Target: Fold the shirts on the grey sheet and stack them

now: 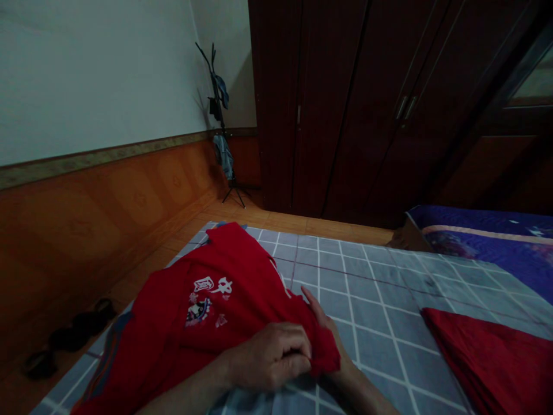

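Observation:
A red garment [216, 300] with a white and dark embroidered emblem lies spread on a grey checked bed sheet [380, 305]. My left hand [268, 357] is curled over a gathered fold of the red cloth near its lower edge. My right hand [328, 340] pinches the same fold from the other side, thumb raised along the edge. The two hands nearly touch, with the bunched cloth between them. Another folded red cloth [488, 357] lies on the sheet to the right, apart from both hands.
A purple patterned quilt [484, 242] lies beyond the sheet at the right. Dark wooden wardrobe doors [345, 104] stand ahead. A black coat stand [220, 127] with hanging items stands in the corner. Dark sandals [69, 340] rest on the tiled floor at the left.

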### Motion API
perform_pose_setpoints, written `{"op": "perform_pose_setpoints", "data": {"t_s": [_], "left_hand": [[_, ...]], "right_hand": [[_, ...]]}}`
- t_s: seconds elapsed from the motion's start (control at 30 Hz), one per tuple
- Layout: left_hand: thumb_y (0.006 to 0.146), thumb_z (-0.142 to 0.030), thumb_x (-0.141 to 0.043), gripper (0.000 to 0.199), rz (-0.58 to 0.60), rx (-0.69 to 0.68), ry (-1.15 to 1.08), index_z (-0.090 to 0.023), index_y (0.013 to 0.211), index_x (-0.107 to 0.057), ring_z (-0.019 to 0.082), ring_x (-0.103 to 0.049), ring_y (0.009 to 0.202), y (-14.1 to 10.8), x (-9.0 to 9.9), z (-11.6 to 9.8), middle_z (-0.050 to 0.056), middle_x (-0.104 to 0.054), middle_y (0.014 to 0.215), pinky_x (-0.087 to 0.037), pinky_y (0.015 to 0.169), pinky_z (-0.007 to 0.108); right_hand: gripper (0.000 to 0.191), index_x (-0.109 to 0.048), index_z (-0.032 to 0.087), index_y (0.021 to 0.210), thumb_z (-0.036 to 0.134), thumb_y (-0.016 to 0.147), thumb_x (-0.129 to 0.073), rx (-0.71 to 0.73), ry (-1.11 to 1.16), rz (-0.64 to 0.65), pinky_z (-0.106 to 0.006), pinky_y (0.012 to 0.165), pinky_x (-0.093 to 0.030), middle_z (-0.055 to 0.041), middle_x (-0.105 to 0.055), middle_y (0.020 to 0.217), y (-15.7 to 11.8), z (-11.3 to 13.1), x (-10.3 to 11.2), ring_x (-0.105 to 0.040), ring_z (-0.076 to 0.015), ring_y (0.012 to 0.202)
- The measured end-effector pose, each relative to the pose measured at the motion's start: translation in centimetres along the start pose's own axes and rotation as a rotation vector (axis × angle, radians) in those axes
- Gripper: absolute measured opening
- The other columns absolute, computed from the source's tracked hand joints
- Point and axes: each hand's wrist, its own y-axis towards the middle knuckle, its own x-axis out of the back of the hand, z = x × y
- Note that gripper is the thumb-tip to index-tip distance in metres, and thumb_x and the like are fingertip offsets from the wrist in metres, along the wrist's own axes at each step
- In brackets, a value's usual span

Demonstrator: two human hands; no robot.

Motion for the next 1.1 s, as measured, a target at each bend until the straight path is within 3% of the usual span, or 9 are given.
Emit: {"op": "perform_pose_setpoints", "data": {"t_s": [0.13,0.23,0.4,0.5,0.6,0.7,0.8,0.97,1.1], "left_hand": [[0.085,-0.023,-0.048,0.013,0.21,0.037,-0.109,-0.018,0.073,-0.047,0.012,-0.047,0.065,-0.3,-0.4,0.3,-0.002,-0.049,0.07,-0.038,0.065,0.022],[0.089,-0.03,-0.043,0.019,0.041,0.223,-0.14,-0.018,0.076,-0.048,0.011,-0.042,0.065,-0.4,0.4,0.4,-0.002,-0.046,0.07,-0.036,0.061,0.021],[0.09,-0.038,-0.044,0.024,-0.279,0.391,0.045,-0.017,0.091,-0.055,0.012,-0.046,0.065,0.0,0.3,1.6,-0.003,-0.047,0.07,-0.038,0.065,0.024],[0.068,-0.051,-0.071,0.07,-0.179,0.421,0.287,-0.02,0.126,-0.047,0.02,-0.056,0.081,0.0,-0.5,2.3,0.002,-0.058,0.092,-0.044,0.076,0.031],[0.059,-0.051,-0.077,0.103,-0.058,0.451,0.521,-0.026,0.145,-0.025,0.031,-0.056,0.104,-0.1,-1.3,2.9,0.011,-0.049,0.128,-0.044,0.086,0.041],[0.073,-0.03,-0.066,0.083,-0.067,0.529,0.682,-0.027,0.146,-0.025,0.031,-0.059,0.103,-0.2,-1.6,3.8,0.012,-0.047,0.132,-0.046,0.083,0.04],[0.076,-0.013,-0.053,0.058,-0.15,0.518,0.66,-0.023,0.133,-0.047,0.026,-0.06,0.101,0.0,-1.3,4.3,0.009,-0.056,0.12,-0.045,0.084,0.036],[0.077,-0.013,-0.055,0.026,-0.408,0.377,0.254,-0.018,0.101,-0.064,0.019,-0.06,0.088,0.3,0.4,2.6,0.003,-0.066,0.094,-0.046,0.08,0.029],[0.081,-0.021,-0.06,0.012,-0.448,0.352,-0.072,-0.014,0.091,-0.064,0.016,-0.059,0.075,-1.2,1.4,-0.3,0.002,-0.065,0.084,-0.049,0.07,0.028]], "right_hand": [[0.066,-0.053,0.018,0.13,0.038,0.068,-0.06,0.039,0.085,0.1,-0.039,0.088,-0.05,-0.0108,-0.067,0.114,0.4,0.1,0.5,-0.064,-0.0285,0.1],[0.043,-0.07,0.018,0.102,0.038,0.065,-0.061,0.054,0.11,0.147,-0.038,0.082,-0.051,-0.0104,-0.072,0.1,0.4,0.5,0.6,-0.066,-0.0285,0.09],[0.027,-0.07,0.015,0.082,0.036,0.066,-0.062,-0.03,0.265,0.093,-0.03,0.063,-0.049,-0.0065,-0.07,0.075,0.1,1.3,0.6,-0.063,-0.022,0.069],[0.024,-0.066,0.016,0.072,0.038,0.063,-0.065,-0.076,0.407,0.013,-0.027,0.057,-0.047,-0.0019,-0.066,0.064,0.1,1.3,0.5,-0.058,-0.0177,0.059],[0.022,-0.062,0.016,0.064,0.038,0.065,-0.065,-0.134,0.441,-0.06,-0.024,0.051,-0.043,0.0012,-0.059,0.055,0.1,1.6,0.2,-0.051,-0.0135,0.052],[0.021,-0.059,0.016,0.058,0.034,0.068,-0.065,-0.123,0.364,-0.109,-0.022,0.047,-0.038,0.0027,-0.053,0.051,-0.1,2.2,0.1,-0.046,-0.011,0.049],[0.018,-0.061,0.016,0.062,0.032,0.071,-0.062,-0.037,0.293,-0.103,-0.023,0.051,-0.042,0.0009,-0.057,0.056,-0.3,2.8,0.4,-0.05,-0.0127,0.053],[0.03,-0.063,0.016,0.103,0.032,0.079,-0.055,-0.036,0.244,-0.082,-0.028,0.065,-0.05,-0.005,-0.067,0.082,-0.2,2.4,0.6,-0.061,-0.0172,0.07],[0.049,-0.052,0.017,0.124,0.03,0.077,-0.057,-0.078,0.207,-0.091,-0.031,0.071,-0.052,-0.0085,-0.065,0.102,-0.1,1.3,0.0,-0.063,-0.0178,0.077]]}}
